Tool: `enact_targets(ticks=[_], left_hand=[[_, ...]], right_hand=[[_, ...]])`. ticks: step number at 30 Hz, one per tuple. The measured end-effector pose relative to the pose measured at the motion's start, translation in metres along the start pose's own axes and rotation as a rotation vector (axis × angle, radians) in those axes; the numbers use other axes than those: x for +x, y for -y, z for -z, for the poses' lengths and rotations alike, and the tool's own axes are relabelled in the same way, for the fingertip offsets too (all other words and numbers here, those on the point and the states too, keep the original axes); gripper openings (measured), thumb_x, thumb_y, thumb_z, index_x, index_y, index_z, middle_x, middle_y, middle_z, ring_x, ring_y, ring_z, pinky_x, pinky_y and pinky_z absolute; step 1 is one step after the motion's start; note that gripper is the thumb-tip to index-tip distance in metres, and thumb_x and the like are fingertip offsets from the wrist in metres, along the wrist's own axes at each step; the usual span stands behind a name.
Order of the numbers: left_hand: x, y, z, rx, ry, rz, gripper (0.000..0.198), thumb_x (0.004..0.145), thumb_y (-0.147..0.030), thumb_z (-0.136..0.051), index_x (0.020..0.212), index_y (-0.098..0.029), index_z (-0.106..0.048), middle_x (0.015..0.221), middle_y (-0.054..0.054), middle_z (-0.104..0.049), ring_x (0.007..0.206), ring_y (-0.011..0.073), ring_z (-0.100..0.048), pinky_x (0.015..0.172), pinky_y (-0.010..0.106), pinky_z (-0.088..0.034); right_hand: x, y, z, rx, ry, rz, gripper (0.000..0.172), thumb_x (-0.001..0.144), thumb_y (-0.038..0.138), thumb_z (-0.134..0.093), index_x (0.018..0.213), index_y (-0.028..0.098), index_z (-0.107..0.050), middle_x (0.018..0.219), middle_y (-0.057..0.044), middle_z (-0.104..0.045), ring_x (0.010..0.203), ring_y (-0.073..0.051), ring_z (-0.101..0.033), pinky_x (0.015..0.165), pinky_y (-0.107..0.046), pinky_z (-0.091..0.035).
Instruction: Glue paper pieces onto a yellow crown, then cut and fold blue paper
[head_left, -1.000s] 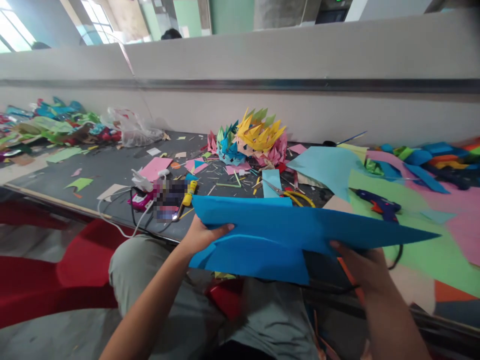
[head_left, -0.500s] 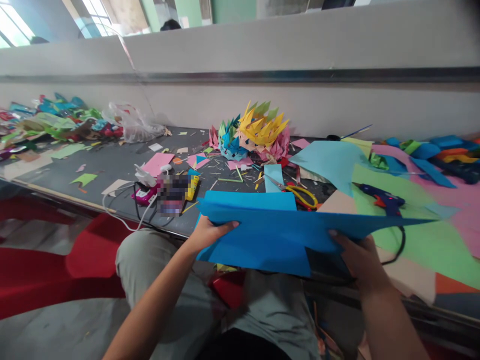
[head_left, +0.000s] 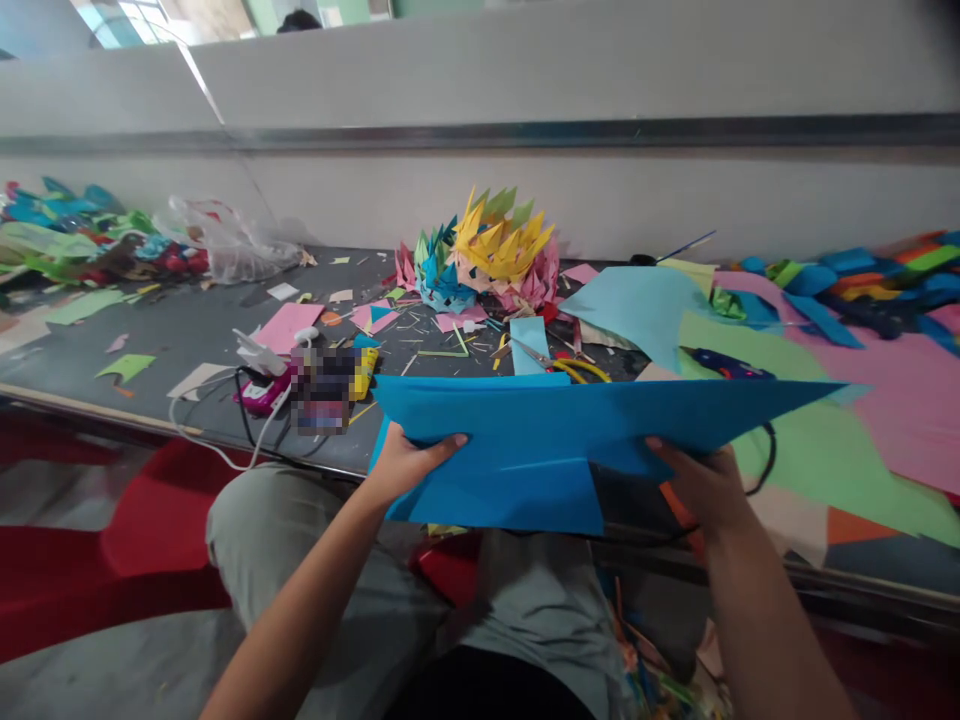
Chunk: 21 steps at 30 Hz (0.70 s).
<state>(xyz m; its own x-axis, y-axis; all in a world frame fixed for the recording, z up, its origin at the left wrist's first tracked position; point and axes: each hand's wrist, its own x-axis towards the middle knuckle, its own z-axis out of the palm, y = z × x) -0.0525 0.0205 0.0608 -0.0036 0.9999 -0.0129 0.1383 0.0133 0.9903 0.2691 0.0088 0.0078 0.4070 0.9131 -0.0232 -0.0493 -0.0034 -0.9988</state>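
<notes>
A large blue sheet of paper [head_left: 525, 430] stretches between my two hands at the table's front edge. My left hand [head_left: 412, 460] grips its left part, thumb on the near face and the other fingers hidden behind. At the right, my right hand [head_left: 701, 485] pinches the lower edge, with the thumb on top. The sheet tapers to a point on the right. Another blue piece [head_left: 510, 495] shows beneath it. Behind the sheet lie scissors with yellow handles [head_left: 581, 370], partly covered, and a dark blue glue gun [head_left: 731, 365].
Folded-paper crowns [head_left: 495, 250] stand at the back among paper scraps. A magenta power strip [head_left: 262, 393] with cables sits to the left. Green paper [head_left: 810, 450] and pink paper [head_left: 900, 410] cover the right side. A plastic bag [head_left: 240, 245] lies back left, and a red chair [head_left: 165, 520] stands below.
My hands have raised the blue sheet slightly, and its upper edge is straighter. It covers more of the scissors and glue gun. The camera view has shifted to the right.
</notes>
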Motion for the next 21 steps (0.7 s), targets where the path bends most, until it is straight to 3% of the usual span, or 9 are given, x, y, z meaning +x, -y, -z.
enact_targets(ticks=[7,10,13,15,18,21], left_hand=[[0.001,0.002,0.001,0.026,-0.032,-0.041,0.059,0.052,-0.05,-0.078,0.095,-0.011,-0.067,0.098,0.014,-0.07,0.09,0.0332,-0.065,0.078,0.043,-0.055],[0.003,0.004,0.002,0.06,-0.01,-0.083,0.049,0.063,-0.048,-0.072,0.097,-0.012,-0.067,0.098,0.012,-0.07,0.09,0.0321,-0.065,0.077,0.042,-0.055],[0.005,0.001,-0.001,0.118,-0.026,-0.187,0.038,0.074,-0.042,-0.063,0.099,-0.014,-0.067,0.101,0.009,-0.07,0.094,0.0299,-0.064,0.081,0.04,-0.052],[0.003,-0.004,-0.01,0.146,-0.081,-0.252,0.031,0.078,-0.04,-0.059,0.095,-0.015,-0.067,0.098,0.007,-0.071,0.091,0.0282,-0.064,0.082,0.039,-0.051],[-0.004,-0.012,-0.033,0.123,-0.191,-0.299,0.027,0.082,-0.038,-0.053,0.086,-0.014,-0.066,0.089,0.006,-0.071,0.088,0.0261,-0.064,0.082,0.036,-0.05],[-0.018,-0.016,-0.061,0.005,-0.152,-0.295,0.03,0.087,-0.039,-0.046,0.087,-0.014,-0.065,0.091,0.007,-0.069,0.091,0.0246,-0.062,0.086,0.033,-0.048]], right_hand=[[0.001,0.002,-0.002,-0.068,0.07,0.039,0.042,0.05,0.04,-0.079,0.086,0.021,-0.068,0.089,-0.004,-0.071,0.082,-0.026,-0.065,0.073,-0.04,-0.054],[0.005,0.008,-0.007,-0.132,0.1,0.042,0.042,0.052,0.043,-0.078,0.086,0.018,-0.069,0.085,-0.006,-0.072,0.077,-0.027,-0.066,0.067,-0.04,-0.055],[0.005,0.022,-0.016,-0.222,0.148,0.112,0.042,0.062,0.043,-0.073,0.095,0.018,-0.068,0.096,-0.008,-0.071,0.086,-0.03,-0.065,0.07,-0.04,-0.055],[-0.001,0.035,-0.026,-0.294,0.128,0.209,0.041,0.069,0.042,-0.067,0.103,0.019,-0.066,0.102,-0.01,-0.069,0.093,-0.03,-0.063,0.075,-0.04,-0.054],[-0.022,0.053,-0.052,-0.471,0.03,0.471,0.041,0.08,0.036,-0.055,0.116,0.017,-0.058,0.105,-0.013,-0.065,0.099,-0.03,-0.06,0.079,-0.041,-0.052],[-0.051,0.062,-0.087,-0.651,0.08,0.695,0.041,0.084,0.022,-0.042,0.124,0.018,-0.049,0.114,-0.015,-0.058,0.104,-0.029,-0.057,0.082,-0.042,-0.051]])
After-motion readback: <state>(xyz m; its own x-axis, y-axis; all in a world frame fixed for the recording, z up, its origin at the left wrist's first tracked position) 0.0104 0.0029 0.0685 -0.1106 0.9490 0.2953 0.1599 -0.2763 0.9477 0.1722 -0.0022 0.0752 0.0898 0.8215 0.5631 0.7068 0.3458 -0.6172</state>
